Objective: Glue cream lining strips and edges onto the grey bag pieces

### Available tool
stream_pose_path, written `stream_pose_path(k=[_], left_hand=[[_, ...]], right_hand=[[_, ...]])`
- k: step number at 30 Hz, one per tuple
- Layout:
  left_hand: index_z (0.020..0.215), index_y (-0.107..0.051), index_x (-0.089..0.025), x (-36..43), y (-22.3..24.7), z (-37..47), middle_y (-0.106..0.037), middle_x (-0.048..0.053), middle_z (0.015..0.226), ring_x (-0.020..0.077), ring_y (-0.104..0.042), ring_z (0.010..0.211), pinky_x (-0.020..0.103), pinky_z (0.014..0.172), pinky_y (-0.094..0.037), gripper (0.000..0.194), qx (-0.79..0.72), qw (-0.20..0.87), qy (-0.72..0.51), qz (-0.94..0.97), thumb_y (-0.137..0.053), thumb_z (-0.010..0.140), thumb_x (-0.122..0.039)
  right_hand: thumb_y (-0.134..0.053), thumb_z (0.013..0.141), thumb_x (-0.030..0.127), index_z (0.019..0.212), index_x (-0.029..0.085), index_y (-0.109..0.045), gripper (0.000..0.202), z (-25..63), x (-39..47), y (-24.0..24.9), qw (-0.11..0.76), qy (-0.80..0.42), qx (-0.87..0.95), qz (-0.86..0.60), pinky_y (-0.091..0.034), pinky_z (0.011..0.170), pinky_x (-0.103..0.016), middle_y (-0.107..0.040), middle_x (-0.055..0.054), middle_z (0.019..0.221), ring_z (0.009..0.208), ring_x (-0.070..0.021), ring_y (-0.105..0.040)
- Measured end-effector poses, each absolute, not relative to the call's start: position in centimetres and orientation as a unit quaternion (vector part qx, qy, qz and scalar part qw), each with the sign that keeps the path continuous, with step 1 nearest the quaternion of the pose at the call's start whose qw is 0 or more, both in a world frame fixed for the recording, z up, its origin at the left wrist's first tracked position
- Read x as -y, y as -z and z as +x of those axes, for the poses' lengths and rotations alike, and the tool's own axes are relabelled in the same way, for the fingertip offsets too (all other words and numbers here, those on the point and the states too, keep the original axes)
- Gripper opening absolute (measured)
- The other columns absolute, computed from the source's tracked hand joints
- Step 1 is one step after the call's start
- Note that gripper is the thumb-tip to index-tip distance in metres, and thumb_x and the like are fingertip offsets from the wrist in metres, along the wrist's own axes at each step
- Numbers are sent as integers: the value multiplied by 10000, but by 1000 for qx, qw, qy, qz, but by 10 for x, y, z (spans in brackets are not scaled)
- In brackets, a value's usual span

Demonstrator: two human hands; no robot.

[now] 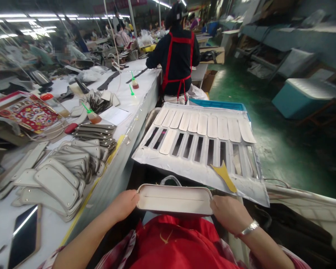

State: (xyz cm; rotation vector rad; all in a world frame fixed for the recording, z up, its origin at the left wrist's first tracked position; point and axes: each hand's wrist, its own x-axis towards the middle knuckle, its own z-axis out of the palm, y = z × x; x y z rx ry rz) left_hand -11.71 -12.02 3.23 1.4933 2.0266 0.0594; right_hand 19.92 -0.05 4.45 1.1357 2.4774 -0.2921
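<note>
A long cream piece with rounded ends and a raised rim [175,200] is held level above my lap. My left hand [126,203] is closed on its left end, and my right hand [225,211] grips the right end. A pale looped handle [170,181] rises behind its far edge. Beyond it lies a white slotted board [156,164] with a row of cream strips [202,124] along its far part and one more strip [168,142] among the slots. A yellow scrap [224,176] rests on the board's near edge.
On the table at left are stacked cream pieces [56,182], a phone [25,235], grey strips [93,132], green-tipped bottles [93,116] and a red patterned box [30,114]. A person in a red-strapped apron [177,56] sits ahead. A blue box [302,102] stands right.
</note>
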Motion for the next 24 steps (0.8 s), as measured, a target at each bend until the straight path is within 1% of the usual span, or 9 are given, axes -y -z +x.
stream_pose_path(k=[3, 6, 8, 10, 13, 15, 17, 20, 24], left_hand=[[612, -485, -180, 119, -30, -118, -585, 54, 650, 193, -563, 663, 279, 612, -389, 351, -768, 322, -43, 551, -279, 845, -343], [626, -472, -179, 121, -30, -122, -508, 7, 559, 152, -510, 501, 256, 484, -399, 496, -755, 433, -90, 484, -196, 852, -524], [608, -464, -176, 123, -30, -125, -468, -5, 533, 136, -477, 456, 245, 427, -395, 620, -728, 526, -149, 413, -120, 810, -651], [591, -461, -174, 126, -30, -127, -466, -3, 538, 133, -479, 469, 238, 424, -398, 664, -718, 547, -189, 387, -93, 790, -689], [622, -460, -181, 128, -31, -125, -499, 1, 575, 142, -502, 526, 242, 487, -401, 524, -748, 441, -150, 473, -215, 839, -590], [659, -480, -184, 128, -33, -122, -562, 26, 657, 164, -542, 636, 265, 597, -409, 408, -755, 345, -83, 551, -266, 870, -460], [685, -504, -183, 127, -34, -119, -608, 58, 739, 186, -564, 730, 286, 678, -394, 370, -754, 288, -23, 590, -255, 883, -370], [697, -519, -180, 127, -34, -117, -629, 82, 762, 205, -577, 751, 297, 686, -386, 372, -757, 282, 10, 590, -240, 884, -340], [686, -520, -176, 125, -31, -118, -628, 102, 764, 222, -573, 756, 316, 695, -386, 363, -755, 296, -10, 586, -251, 871, -335]], right_hand=[[-396, 824, 103, 767, 109, -650, 261, 198, 2, -42, 203, 97, -891, 395, -445, 592, -356, -659, -153, 764, 735, -283, -639], [-390, 830, 112, 746, 120, -642, 266, 199, 3, -41, 193, 109, -888, 403, -436, 594, -358, -662, -143, 756, 731, -283, -642], [-376, 863, 178, 744, 125, -629, 284, 202, 3, -40, 174, 135, -875, 432, -426, 609, -343, -661, -140, 750, 729, -265, -642], [-329, 902, 312, 725, 137, -609, 375, 204, 5, -39, 151, 168, -854, 469, -414, 598, -324, -655, -124, 710, 698, -248, -639], [-272, 908, 440, 690, 157, -579, 471, 207, 9, -38, 132, 189, -836, 498, -396, 563, -299, -644, -98, 664, 655, -230, -629], [-298, 909, 382, 718, 149, -583, 415, 208, 11, -37, 128, 173, -843, 493, -392, 566, -286, -647, -105, 690, 664, -219, -629], [-343, 895, 287, 759, 129, -594, 327, 207, 13, -37, 130, 148, -858, 474, -395, 583, -281, -647, -127, 728, 685, -213, -631], [-383, 866, 212, 774, 106, -602, 260, 205, 12, -36, 144, 124, -872, 451, -400, 592, -288, -640, -151, 735, 691, -219, -629], [-393, 848, 173, 763, 98, -609, 244, 203, 9, -39, 161, 113, -879, 434, -411, 588, -298, -635, -162, 727, 688, -227, -627]])
